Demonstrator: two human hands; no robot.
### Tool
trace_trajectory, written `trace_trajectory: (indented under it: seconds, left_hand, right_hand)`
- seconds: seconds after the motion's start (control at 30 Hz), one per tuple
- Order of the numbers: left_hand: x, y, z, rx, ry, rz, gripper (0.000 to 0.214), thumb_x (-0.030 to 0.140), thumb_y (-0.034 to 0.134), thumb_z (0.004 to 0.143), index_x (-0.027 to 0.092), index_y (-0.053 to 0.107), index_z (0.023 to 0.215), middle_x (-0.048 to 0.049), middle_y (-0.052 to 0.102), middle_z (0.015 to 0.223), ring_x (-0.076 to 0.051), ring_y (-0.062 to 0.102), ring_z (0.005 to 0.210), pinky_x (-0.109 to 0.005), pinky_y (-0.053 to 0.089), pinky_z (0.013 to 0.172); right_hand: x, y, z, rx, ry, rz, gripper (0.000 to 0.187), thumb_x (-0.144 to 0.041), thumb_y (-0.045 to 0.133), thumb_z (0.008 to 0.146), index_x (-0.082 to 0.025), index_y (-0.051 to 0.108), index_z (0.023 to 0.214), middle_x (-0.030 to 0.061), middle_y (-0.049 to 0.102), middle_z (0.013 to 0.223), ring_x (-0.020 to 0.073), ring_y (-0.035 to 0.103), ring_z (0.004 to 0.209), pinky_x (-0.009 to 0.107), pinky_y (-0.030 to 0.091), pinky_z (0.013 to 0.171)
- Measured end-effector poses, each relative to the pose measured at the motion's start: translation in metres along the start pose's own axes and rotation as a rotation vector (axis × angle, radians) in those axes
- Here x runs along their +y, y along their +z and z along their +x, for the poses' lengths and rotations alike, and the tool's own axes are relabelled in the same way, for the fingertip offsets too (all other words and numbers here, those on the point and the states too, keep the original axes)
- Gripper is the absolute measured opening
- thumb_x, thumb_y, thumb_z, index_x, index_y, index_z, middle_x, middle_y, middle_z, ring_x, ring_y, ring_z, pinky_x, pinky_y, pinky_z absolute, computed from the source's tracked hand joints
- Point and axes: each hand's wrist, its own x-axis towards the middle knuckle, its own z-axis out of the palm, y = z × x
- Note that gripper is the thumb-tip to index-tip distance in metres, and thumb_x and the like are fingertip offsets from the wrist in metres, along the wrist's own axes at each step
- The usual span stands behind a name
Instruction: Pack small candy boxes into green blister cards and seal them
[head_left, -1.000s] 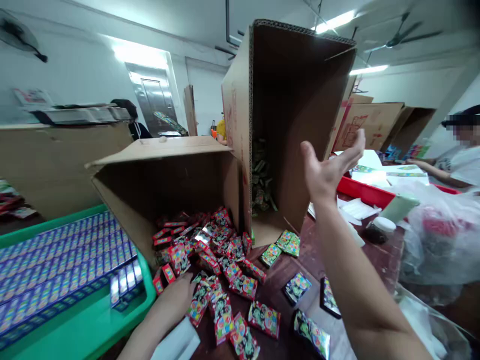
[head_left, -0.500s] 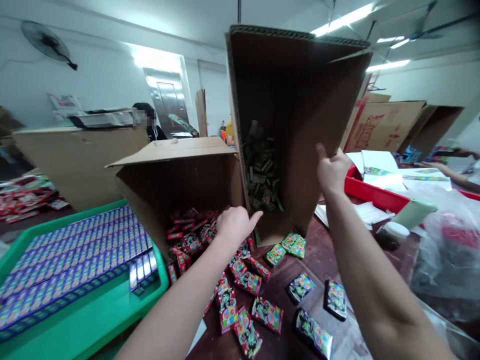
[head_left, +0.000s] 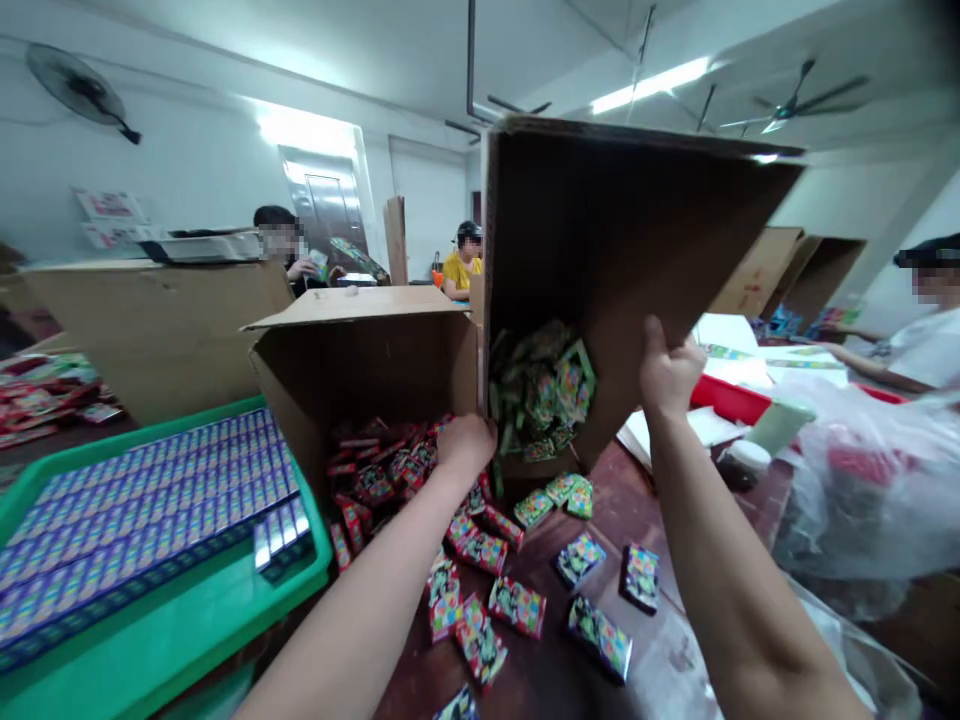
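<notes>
Gripping large carton (head_left: 622, 260) | right hand (head_left: 673, 380): right wall | left hand (head_left: 466, 447): left edge | red packets (head_left: 517, 606): print illegible

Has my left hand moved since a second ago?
Yes: measured against the green tray, your left hand has moved away, forward and to the right, to the near edge of the tall box.

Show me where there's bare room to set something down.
Bare dark reddish-brown tabletop lies between the loose shiny green packets and the right forearm. The green plastic tray has a bare strip before its small purple boxes. Crowded: the brown cardboard box beside the tray, its mouth heaped with shiny red packets near the left hand.
</notes>
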Motion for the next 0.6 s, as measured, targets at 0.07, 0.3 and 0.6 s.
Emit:
trace_trajectory:
  seconds: [0.07, 0.3, 0.6]
  left_hand:
    - [-0.003, 0.0, 0.013, -0.016, -0.024, -0.001, 0.048, 0.038, 0.042, 0.101, 0.007, 0.079, 0.103, -0.025, 0.078, 0.097, -0.035, 0.076, 0.099, -0.037, 0.059, 0.081]
    - [-0.005, 0.002, 0.031, -0.022, -0.009, -0.003, 0.054, 0.043, 0.034, 0.104, 0.009, 0.075, 0.116, -0.0253, 0.075, 0.112, -0.035, 0.072, 0.109, -0.04, 0.057, 0.088]
    - [-0.062, 0.025, -0.08, 0.128, 0.266, -0.206, 0.033, 0.039, 0.045, 0.103, 0.02, 0.067, 0.119, -0.0087, 0.074, 0.116, -0.026, 0.07, 0.104, -0.035, 0.051, 0.093]
  right_hand:
    - [0.001, 0.025, 0.011, -0.059, -0.009, -0.038, 0.046, -0.059, 0.058, 0.091, -0.017, 0.075, 0.101, 0.0118, 0.079, 0.1, 0.0312, 0.073, 0.098, 0.047, 0.055, 0.088]
    - [0.021, 0.042, 0.016, -0.519, -0.147, -0.131, 0.063, -0.062, 0.046, 0.097, -0.021, 0.05, 0.144, 0.0141, 0.063, 0.142, 0.029, 0.058, 0.131, 0.052, 0.046, 0.109]
    - [0.033, -0.229, -0.232, -1.214, -0.097, -0.593, 0.051, -0.051, 0.05, 0.1, -0.037, 0.049, 0.149, 0.0097, 0.038, 0.164, 0.0408, 0.031, 0.151, 0.077, 0.027, 0.112]
